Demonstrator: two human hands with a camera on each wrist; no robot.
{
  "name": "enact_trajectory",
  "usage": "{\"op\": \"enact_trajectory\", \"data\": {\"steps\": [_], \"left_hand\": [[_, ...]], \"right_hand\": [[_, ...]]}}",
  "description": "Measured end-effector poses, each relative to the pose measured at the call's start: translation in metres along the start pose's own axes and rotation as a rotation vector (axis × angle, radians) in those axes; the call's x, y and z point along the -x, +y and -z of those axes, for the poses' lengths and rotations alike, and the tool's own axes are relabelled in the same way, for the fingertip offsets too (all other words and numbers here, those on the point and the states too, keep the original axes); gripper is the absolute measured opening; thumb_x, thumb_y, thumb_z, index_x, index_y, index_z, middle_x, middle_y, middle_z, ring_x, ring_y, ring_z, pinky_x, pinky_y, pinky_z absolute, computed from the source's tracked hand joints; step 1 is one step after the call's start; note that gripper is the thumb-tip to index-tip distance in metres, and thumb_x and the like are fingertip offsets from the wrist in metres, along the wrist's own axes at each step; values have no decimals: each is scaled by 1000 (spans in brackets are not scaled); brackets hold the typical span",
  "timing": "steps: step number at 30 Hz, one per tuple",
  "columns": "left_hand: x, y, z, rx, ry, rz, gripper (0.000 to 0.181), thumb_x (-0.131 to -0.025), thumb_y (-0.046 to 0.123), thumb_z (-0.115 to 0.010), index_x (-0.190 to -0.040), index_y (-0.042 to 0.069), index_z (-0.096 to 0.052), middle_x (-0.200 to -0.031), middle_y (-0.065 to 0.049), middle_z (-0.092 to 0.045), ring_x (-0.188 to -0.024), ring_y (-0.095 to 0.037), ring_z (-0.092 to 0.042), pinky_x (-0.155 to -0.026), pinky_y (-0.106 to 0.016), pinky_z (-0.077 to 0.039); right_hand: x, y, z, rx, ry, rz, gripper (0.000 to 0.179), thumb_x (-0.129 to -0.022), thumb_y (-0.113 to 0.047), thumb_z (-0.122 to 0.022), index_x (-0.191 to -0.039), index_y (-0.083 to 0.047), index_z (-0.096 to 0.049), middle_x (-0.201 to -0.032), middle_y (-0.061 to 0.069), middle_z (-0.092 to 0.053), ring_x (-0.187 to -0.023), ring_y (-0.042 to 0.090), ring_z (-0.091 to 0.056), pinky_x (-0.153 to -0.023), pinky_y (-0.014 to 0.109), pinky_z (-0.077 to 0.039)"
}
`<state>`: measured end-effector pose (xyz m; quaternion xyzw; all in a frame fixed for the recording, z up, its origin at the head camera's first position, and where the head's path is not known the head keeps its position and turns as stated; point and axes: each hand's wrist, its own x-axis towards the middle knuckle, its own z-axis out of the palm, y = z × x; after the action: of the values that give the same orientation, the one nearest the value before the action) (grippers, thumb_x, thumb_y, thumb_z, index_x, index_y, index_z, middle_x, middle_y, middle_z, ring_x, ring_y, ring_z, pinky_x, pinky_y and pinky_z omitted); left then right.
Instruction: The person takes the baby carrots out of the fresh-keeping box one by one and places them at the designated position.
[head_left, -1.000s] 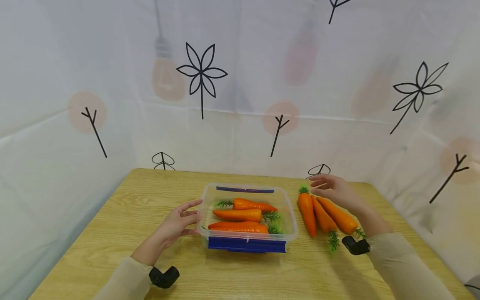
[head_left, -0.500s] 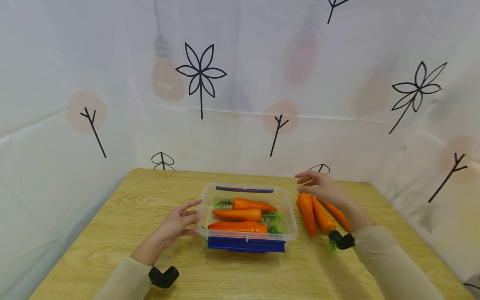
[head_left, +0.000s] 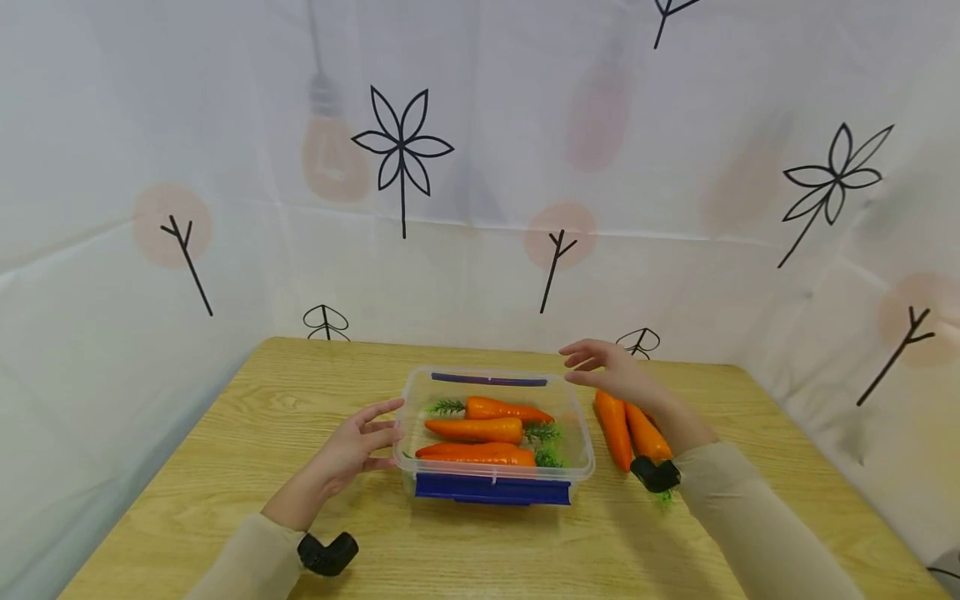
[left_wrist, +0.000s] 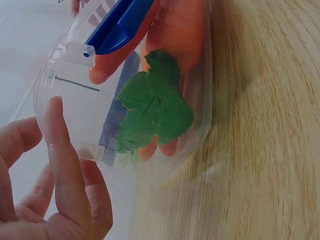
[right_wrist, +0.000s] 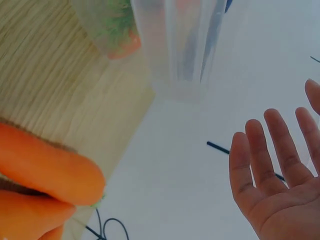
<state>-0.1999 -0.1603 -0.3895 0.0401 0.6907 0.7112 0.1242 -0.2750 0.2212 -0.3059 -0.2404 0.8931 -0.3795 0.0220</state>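
Note:
A clear plastic storage box (head_left: 581, 417) with blue clips stands mid-table, with several orange carrots (head_left: 475, 430) with green tops inside. Fingers of my left hand (head_left: 348, 446) touch the box's left rim, loosely spread. Through the box wall, the left wrist view shows dark green leaves (left_wrist: 155, 105) beside the carrots. My right hand (head_left: 611, 371) is raised near the box's back right corner, apart from it, and holds nothing. Its fingers look extended in the right wrist view. Below that forearm, loose carrots (head_left: 615, 429) lie right of the box, partly hidden by the wrist and sleeve.
A wooden table (head_left: 247, 433) bears everything. A white printed cloth (head_left: 480, 283) hangs behind and along both sides. A blue clip (head_left: 492, 489) stands out from the box's front, and another blue clip (head_left: 489, 379) shows at the back. Each wrist wears a small black camera mount (head_left: 327, 553).
My right hand has moved left from above the loose carrots toward the box's back right corner, its forearm now covering more of those carrots. My left hand and the box have stayed put.

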Motion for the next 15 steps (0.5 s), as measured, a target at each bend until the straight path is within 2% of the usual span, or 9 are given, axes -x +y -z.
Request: {"op": "enact_trajectory", "data": {"steps": [7, 15], "left_hand": [[-1, 0, -1, 4, 15, 8, 54, -94, 9, -56, -143, 9, -36, -130, -26, -43, -108, -35, -53, -72, -32, -54], [-1, -1, 0, 2, 17, 15, 53, -94, 10, -56, -143, 8, -35, -130, -25, -44, -106, -35, -54, -73, -34, -54]], "right_hand": [[-12, -10, -10, 3, -24, 60, 37, -90, -18, -64, -123, -4, -57, -110, 15, -61, -100, 33, -57, -80, 46, -50], [-24, -21, -21, 7, -107, 72, 38, -89, -15, -65, -124, -4, -56, -111, 15, -61, -99, 30, -58, -81, 42, -50]]}}
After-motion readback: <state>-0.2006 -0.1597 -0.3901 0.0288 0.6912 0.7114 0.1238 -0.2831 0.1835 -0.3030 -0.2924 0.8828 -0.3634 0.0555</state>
